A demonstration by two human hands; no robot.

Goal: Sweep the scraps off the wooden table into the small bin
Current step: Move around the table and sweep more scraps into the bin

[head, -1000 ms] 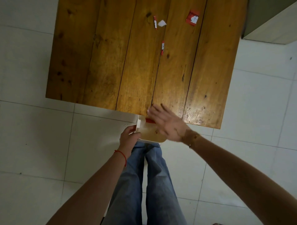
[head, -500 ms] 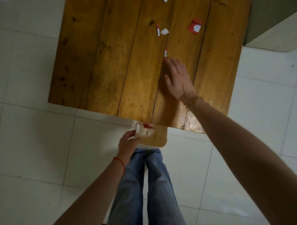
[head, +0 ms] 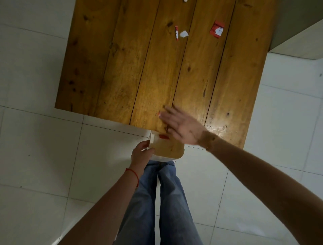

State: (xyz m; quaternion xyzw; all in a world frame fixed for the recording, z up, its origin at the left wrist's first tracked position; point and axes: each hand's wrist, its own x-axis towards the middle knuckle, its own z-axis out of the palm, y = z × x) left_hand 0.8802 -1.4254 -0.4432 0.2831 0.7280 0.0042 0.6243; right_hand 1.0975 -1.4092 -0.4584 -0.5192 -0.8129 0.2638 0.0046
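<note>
- Nearest the camera, two legs in blue jeans [head: 162, 201] stand on a floor [head: 43, 148] of pale tiles.
- The left forearm reaches forward from the lower left, with a thin red string [head: 133, 174] around the wrist.
- The left hand [head: 140, 153] has its fingers closed on the left side of the small bin [head: 167, 148], holding it just below the near edge of the table — the bin's far rim sits under that edge.
- The bin is white outside with a yellowish inside; a red scrap [head: 164, 136] lies in it at the far side, close to the table edge.
- The right arm comes in from the lower right, with a bracelet [head: 208, 141] at the wrist.
- The right hand [head: 181, 125] is flat, fingers spread and straight, gripping nothing; it lies over the near edge of the table just above the bin and is blurred.
- A tiny red bit [head: 159, 114] shows at its fingertips on the wood; I cannot tell whether the fingers touch it.
- The wooden table [head: 122, 78] is made of long planks running away from the person.
- Far along it, well apart from the hand, lie a narrow red-and-white strip [head: 176, 33], a small white scrap [head: 183, 34] just beside it, and a red wrapper piece [head: 217, 29] off to the right.
- Another white scrap [head: 185, 0] is cut off by the top of the view.
</note>
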